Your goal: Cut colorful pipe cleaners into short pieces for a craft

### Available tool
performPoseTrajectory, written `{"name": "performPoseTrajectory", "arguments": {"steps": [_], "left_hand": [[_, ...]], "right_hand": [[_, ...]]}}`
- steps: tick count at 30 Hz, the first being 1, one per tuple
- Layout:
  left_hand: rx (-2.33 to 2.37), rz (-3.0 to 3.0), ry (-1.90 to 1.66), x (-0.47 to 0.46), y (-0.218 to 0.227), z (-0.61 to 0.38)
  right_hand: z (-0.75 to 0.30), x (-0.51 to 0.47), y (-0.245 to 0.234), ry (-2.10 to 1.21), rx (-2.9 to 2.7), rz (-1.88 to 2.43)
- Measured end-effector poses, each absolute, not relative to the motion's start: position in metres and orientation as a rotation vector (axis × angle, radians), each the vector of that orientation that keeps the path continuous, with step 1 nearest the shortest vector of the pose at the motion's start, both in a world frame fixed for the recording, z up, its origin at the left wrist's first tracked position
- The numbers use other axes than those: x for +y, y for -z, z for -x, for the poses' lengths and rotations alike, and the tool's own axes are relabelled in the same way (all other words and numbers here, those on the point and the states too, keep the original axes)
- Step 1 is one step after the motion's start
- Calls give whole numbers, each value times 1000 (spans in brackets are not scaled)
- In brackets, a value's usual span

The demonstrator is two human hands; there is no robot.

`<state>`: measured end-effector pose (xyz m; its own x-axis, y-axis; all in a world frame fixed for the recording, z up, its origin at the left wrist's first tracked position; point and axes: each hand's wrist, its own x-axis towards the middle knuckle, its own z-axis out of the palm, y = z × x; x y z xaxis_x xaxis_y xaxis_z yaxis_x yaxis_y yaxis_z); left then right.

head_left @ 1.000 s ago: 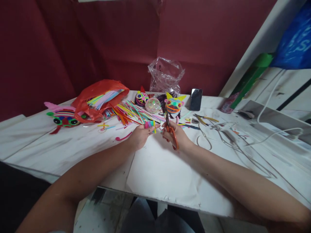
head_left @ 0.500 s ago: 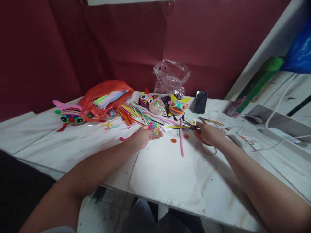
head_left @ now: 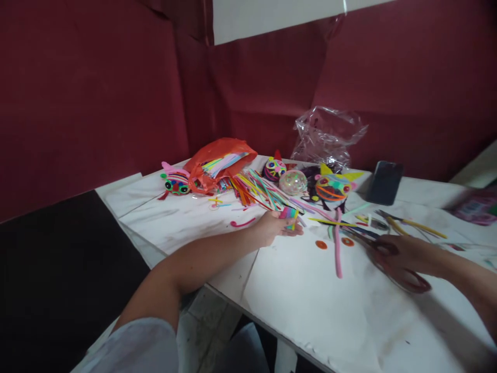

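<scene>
2 orange discs point(head_left: 321, 244) lie on the white paper point(head_left: 306, 311) between my hands, 1 on each side of a pink stick point(head_left: 338, 256) that lies across the way. My left hand point(head_left: 277, 229) keeps its fingers closed around a small striped bundle point(head_left: 289, 217) of pink, blue-green and yellow, just above the table. My right hand point(head_left: 413, 254) is blurred at the upper handle of the scissors point(head_left: 385, 267); I cannot tell whether those fingers grip it or only touch it. The blades point left, close by the nearer disc. A yellow stick point(head_left: 320, 221) crosses the pink 1 near its top.

Beyond the scissors I see yellow-handled pliers point(head_left: 423, 228) and a dark phone point(head_left: 384, 183). Behind my left hand are loose coloured sticks point(head_left: 260, 189), a clear ball point(head_left: 293, 183) and a red bag point(head_left: 221, 155). 3 decorated heads point(head_left: 334, 189) sit along the back, with a crumpled clear bag point(head_left: 326, 134) behind.
</scene>
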<state>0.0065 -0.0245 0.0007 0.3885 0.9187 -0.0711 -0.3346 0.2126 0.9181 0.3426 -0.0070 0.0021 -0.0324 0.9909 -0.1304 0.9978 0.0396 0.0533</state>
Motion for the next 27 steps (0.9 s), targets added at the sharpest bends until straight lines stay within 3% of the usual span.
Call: {"name": "performPoseTrajectory", "arguments": {"steps": [2, 4, 7, 11, 14, 27], "left_hand": [[743, -1002, -1002, -27, -4, -6], [759, -1053, -1017, -28, -5, -6], [782, -1112, -1014, -29, -5, -8], [761, -1211, -1022, -35, -4, -14], [756, -1281, -1004, -41, -4, -18], [967, -1613, -887, -52, -4, -23]], "right_hand": [[-339, -17, -17, 240, 2128, -2073], [-320, -31, -34, 123, 2123, -2123], [-269, -48, -45, 70, 2584, -2260], [-201, -61, -28, 1010, 3059, -2257], [-178, -69, -13, 1357, 3055, -2237], [-174, -71, 2, 1582, 2916, -2371]]}}
